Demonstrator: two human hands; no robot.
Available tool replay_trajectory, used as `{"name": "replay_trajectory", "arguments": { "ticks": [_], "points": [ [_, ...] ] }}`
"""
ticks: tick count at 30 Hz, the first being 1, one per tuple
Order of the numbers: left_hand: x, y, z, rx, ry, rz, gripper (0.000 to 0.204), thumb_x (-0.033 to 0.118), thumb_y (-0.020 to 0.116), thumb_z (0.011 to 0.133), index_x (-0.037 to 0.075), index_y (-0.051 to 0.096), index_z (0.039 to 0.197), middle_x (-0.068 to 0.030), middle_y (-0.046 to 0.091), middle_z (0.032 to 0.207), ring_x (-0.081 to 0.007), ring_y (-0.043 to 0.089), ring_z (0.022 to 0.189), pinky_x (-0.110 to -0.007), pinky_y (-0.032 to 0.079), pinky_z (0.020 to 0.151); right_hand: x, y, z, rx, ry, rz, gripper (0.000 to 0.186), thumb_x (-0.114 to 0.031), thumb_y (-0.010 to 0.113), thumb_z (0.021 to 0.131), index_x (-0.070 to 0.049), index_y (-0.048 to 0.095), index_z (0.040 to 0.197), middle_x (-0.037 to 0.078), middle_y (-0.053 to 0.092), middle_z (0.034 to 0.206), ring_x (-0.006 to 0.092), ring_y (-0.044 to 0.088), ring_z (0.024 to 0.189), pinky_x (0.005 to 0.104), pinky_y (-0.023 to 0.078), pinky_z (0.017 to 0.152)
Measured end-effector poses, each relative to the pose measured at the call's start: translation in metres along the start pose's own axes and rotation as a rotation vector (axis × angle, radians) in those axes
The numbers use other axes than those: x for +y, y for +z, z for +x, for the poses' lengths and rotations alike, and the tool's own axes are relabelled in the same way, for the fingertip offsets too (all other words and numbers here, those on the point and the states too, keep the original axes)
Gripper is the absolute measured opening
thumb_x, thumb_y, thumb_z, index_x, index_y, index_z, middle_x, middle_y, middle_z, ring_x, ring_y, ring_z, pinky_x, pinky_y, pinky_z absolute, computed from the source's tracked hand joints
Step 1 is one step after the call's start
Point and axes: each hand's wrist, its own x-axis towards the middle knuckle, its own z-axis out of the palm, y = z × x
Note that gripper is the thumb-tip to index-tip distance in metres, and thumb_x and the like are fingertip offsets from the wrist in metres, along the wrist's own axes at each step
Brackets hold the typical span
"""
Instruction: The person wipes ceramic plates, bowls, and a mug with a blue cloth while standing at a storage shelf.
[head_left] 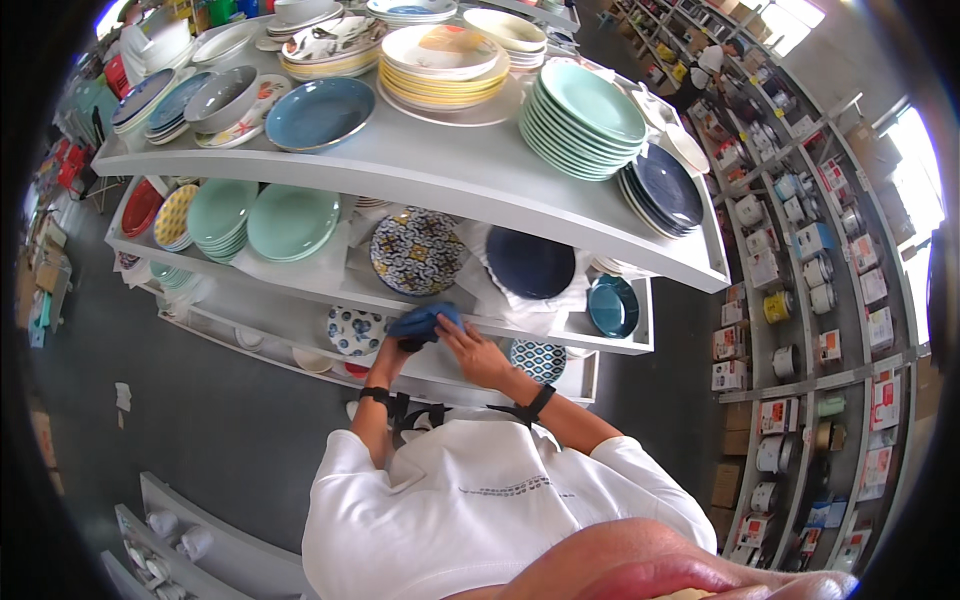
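In front of my chest, at the edge of the middle shelf, I hold a soft blue cloth (428, 321). My left hand (394, 352) grips it from the left; the fingers are mostly hidden by the cloth and by something dark under it. My right hand (478, 352) is closed on the cloth's right side, fingertips pressed against it. Just beyond the cloth stands a patterned plate (417, 250) with blue and yellow motifs. A white plate with blue flowers (352, 330) is lower left of the cloth, and a blue lattice-patterned plate (538, 358) is beside my right wrist.
The tiered grey shelf (440, 185) carries stacks of mint plates (585, 110), yellow-rimmed plates (440, 75) and a dark navy plate (530, 262). Tall racks (800, 330) with boxes line the right. Another person (705, 68) stands far right. A low rack (200, 545) is at lower left.
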Motion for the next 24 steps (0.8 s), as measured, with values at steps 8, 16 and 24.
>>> {"name": "replay_trajectory", "arguments": {
  "ticks": [8, 16, 24],
  "points": [
    [0.0, -0.09, 0.0, 0.131, 0.134, -0.37, 0.043, 0.031, 0.04, 0.102, 0.006, 0.058, 0.133, -0.01, 0.063, 0.133, -0.0267, 0.058, 0.122, -0.041, 0.043, 0.109, -0.016, 0.025, 0.007, -0.308, 0.315, 0.292, 0.049, -0.008, 0.057, 0.085, -0.008, 0.058, 0.134, 0.019, 0.067, 0.12, 0.0384, 0.063, 0.111, 0.0462, 0.051, 0.096],
    [0.09, 0.138, -0.029, -0.779, 0.289, 1.128, 0.054, 0.001, 0.064, 0.087, 0.0, 0.049, 0.139, -0.0151, 0.062, 0.13, -0.0304, 0.062, 0.115, -0.04, 0.046, 0.105, 0.014, 0.059, -0.095, 0.055, 0.614, 0.365, 0.091, -0.041, 0.077, 0.079, 0.007, 0.034, 0.142, 0.021, 0.071, 0.089, 0.0436, 0.068, 0.08, 0.0491, 0.055, 0.07],
    [0.223, 0.293, -0.092, -0.536, 1.451, 1.132, 0.053, 0.013, 0.08, 0.075, 0.013, 0.061, 0.124, -0.0123, 0.069, 0.115, -0.0313, 0.068, 0.09, -0.038, 0.054, 0.074, -0.004, -0.176, -0.045, 1.003, 0.238, -0.103, 0.03, -0.014, 0.068, 0.081, 0.0, 0.056, 0.104, 0.019, 0.064, 0.119, 0.0394, 0.06, 0.111, 0.0491, 0.041, 0.1]
  ]
}}
